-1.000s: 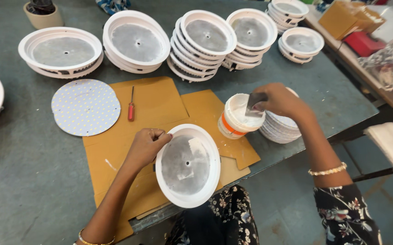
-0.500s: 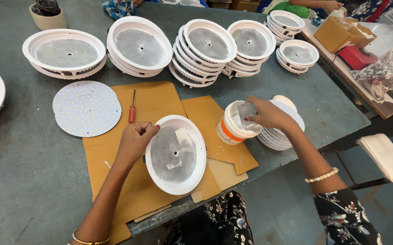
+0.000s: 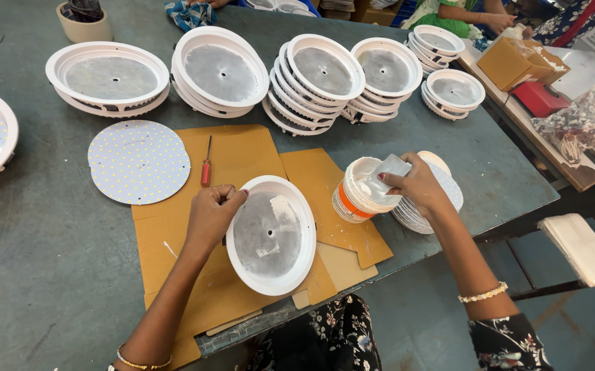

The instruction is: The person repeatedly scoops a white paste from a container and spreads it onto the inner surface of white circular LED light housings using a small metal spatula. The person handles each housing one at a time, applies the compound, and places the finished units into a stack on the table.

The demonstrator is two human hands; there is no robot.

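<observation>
So the table [image 3: 50, 275] had cardboard [image 3: 173, 233] on it, where the left hand [image 3: 211, 214] gripped a white housing [image 3: 271, 233] by its rim. Right hand [image 3: 417, 184] pinched a scraper [image 3: 387, 177] over the tub [image 3: 356, 199].

A round housing [image 3: 270, 233] lay on cardboard sheets [image 3: 242, 154] at the table's near edge. A tub [image 3: 356, 190] stood right of it, a screwdriver [image 3: 206, 162] and dotted disc [image 3: 138, 161] left, housing stacks [image 3: 321, 72] far behind.
</observation>
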